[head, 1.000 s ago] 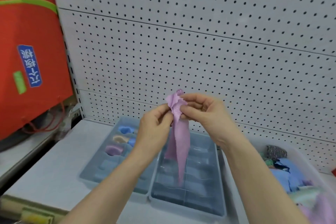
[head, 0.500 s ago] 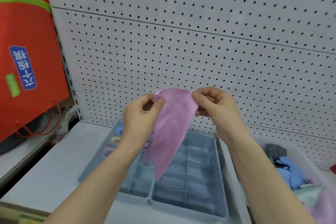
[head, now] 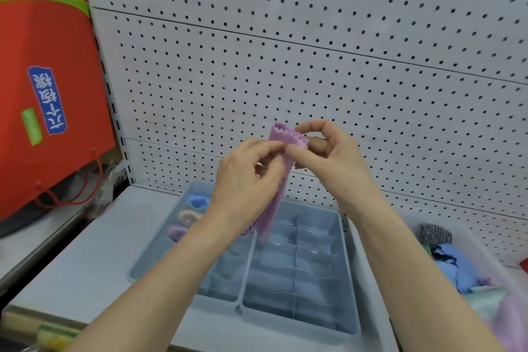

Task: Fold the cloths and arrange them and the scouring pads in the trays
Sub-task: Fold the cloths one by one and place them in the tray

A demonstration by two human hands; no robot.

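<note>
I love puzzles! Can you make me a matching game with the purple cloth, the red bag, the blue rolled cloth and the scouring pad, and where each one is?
Things:
1. purple cloth
2. red bag
3. blue rolled cloth
4. scouring pad

Places:
A. in the clear bin on the right
B. pinched by the left hand and right hand
C. far corner of the left tray
D. left of the pegboard

Pairs: 1-B, 2-D, 3-C, 4-A

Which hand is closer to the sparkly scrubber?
Right. The right hand is up and left of the scouring pad; the left hand is farther left, past the cloth.
</note>
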